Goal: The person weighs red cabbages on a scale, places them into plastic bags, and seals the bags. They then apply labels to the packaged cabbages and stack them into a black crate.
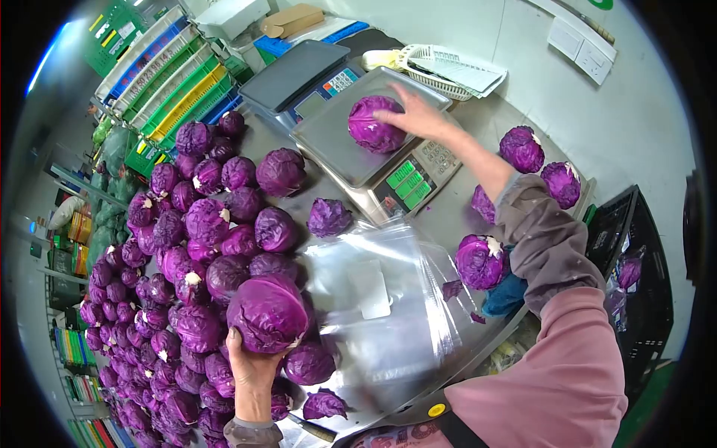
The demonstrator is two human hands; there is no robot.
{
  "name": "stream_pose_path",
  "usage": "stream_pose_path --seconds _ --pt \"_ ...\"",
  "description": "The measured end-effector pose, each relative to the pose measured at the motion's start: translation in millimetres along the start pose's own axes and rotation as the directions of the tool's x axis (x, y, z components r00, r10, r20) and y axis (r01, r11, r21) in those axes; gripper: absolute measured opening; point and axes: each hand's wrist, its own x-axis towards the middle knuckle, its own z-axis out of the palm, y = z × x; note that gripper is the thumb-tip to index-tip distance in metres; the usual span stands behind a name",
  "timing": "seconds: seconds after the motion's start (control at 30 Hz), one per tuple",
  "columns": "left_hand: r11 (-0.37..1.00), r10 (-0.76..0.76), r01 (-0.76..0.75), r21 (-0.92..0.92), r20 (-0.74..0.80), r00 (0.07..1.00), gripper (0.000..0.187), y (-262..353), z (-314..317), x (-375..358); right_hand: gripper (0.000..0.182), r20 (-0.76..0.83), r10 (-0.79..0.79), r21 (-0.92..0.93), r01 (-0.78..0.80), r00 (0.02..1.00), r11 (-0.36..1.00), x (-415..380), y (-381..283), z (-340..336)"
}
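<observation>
My left hand [252, 373] is closed around the underside of a large red cabbage [267, 313], held in front of the heap. My right hand [415, 116] reaches over the metal pan [328, 145] of a weighing scale, where another red cabbage [373, 125] rests. Its fingers are spread, and some fingertips touch or overlap that cabbage's right side. Green digits light the scale's display [407, 185]. Clear plastic bags [351, 299] lie flat on the table between my hands.
A big heap of red cabbages [198, 328] fills the left side. Several more, including one cabbage [478, 261], sit by my right arm. A second scale [295, 71] and a white basket [448, 71] stand behind. A knife [317, 430] lies at the near edge; a black crate [635, 276] is right.
</observation>
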Motion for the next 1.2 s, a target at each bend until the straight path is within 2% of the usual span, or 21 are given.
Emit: stream_pose_path --seconds 0.07,0.13,0.23,0.37,0.43,0.5,0.6,0.67,0.73,0.77,0.8,0.87,0.9,0.97,1.0,1.03,1.07,1.13,1.2 --pt "1.0 -0.016 0.016 0.005 -0.009 1.0 0.084 -3 2 4 0.083 -0.041 -0.059 0.062 0.061 0.997 0.996 1 4 -20" --pt "1.0 -0.017 0.017 -0.005 -0.03 0.999 0.084 -5 5 6 0.082 0.0 0.082 0.177 -0.081 0.997 0.981 2 4 -38" --pt "1.0 -0.025 0.025 0.012 -0.023 0.999 0.083 -7 12 4 0.082 0.041 0.175 0.26 -0.18 0.984 0.949 -1 1 -51" --pt "1.0 -0.021 0.022 0.009 -0.042 0.999 0.082 -9 16 7 0.088 0.071 0.169 0.242 -0.182 0.983 0.953 5 2 -44" --pt "0.999 -0.011 0.013 0.051 -0.039 0.999 0.082 -6 23 10 0.089 0.178 0.191 0.243 -0.232 0.965 0.942 7 -5 -39" --pt "0.996 0.002 0.001 0.094 -0.031 1.0 0.082 0 32 20 0.093 0.212 0.199 0.256 -0.251 0.957 0.934 21 0 -23" --pt "0.983 0.052 -0.06 0.172 0.049 0.997 0.078 10 49 50 0.1 0.269 0.21 0.309 -0.291 0.94 0.905 35 5 -2" --pt "0.96 0.153 -0.193 0.203 0.198 0.968 0.075 17 71 81 0.104 0.292 0.212 0.352 -0.311 0.933 0.883 38 7 5" --pt "0.904 0.246 -0.315 0.289 0.252 0.936 0.072 24 105 104 0.097 0.345 0.13 0.395 -0.27 0.929 0.878 35 5 7" --pt "0.862 0.272 -0.35 0.365 0.25 0.929 0.072 26 117 117 0.086 0.331 0.18 0.391 -0.309 0.926 0.867 34 2 5" --pt "0.813 0.298 -0.383 0.438 0.252 0.921 0.073 28 130 130 0.086 0.332 0.182 0.393 -0.311 0.926 0.866 34 6 7" --pt "0.747 0.323 -0.378 0.547 0.198 0.925 0.078 31 169 142 0.081 0.329 0.21 0.513 -0.361 0.921 0.779 35 15 9" --pt "0.62 0.443 -0.525 0.584 0.292 0.848 0.079 25 167 174 0.081 0.327 0.212 0.513 -0.361 0.921 0.779 34 21 8" --pt "0.451 0.517 -0.63 0.632 0.39 0.762 0.079 15 187 204 0.067 0.285 0.213 0.758 -0.355 0.935 0.547 28 29 1" --pt "0.329 0.528 -0.643 0.691 0.43 0.732 0.081 12 196 212 0.058 0.279 0.252 0.798 -0.369 0.927 0.476 22 32 -6" --pt "0.176 0.558 -0.665 0.726 0.483 0.675 0.082 5 201 227 0.058 0.239 0.279 0.837 -0.343 0.93 0.426 13 25 -17" --pt "0.091 0.559 -0.67 0.737 0.519 0.647 0.083 -2 207 235 0.058 0.204 0.309 0.871 -0.317 0.929 0.376 4 18 -29" --pt "-0.162 0.525 -0.69 0.706 0.654 0.545 0.081 -13 212 243 0.052 0.135 0.352 0.88 -0.275 0.926 0.388 -9 7 -45" --pt "-0.161 0.514 -0.724 0.67 0.683 0.518 0.087 -18 213 245 0.052 0.151 0.409 0.883 -0.309 0.9 0.354 -18 13 -57"
